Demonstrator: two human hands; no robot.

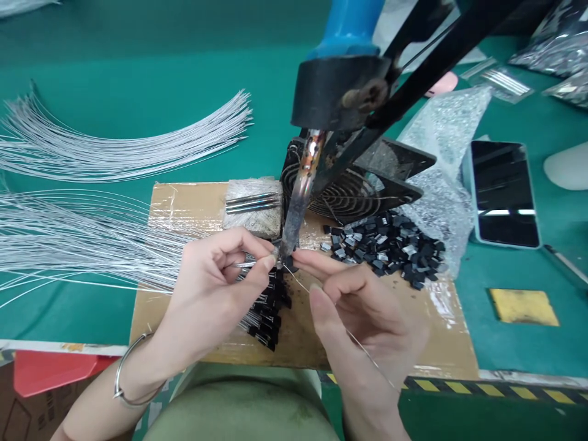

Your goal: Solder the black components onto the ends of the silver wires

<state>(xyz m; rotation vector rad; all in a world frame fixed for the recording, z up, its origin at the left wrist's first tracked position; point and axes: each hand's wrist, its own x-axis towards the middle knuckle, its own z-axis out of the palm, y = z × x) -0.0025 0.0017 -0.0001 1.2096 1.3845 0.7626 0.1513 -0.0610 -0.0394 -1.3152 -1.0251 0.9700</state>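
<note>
The left hand (218, 291), I'm seeing, is pinching a white wire (245, 264) between thumb and forefinger, its long axis running crosswise and its end pointing right — toward the soldering iron (299, 199), which is slanting down and leftward. The right hand (367, 312) is pinching a thin metal strand (297, 280) — that's slanting up-left toward the iron's tip.

1. From here I see the left hand (220, 294) pinch something small (274, 252) just beside the metal rod (297, 211).
2. I see the right hand (362, 312) hold a thin wire (296, 280), its end near the rod.
3. Little black bits (390, 245) sit in a pile on brown cardboard (445, 331).
4. White wires (174, 150) and a phone (505, 193) lie on the green bench (114, 79).
</note>
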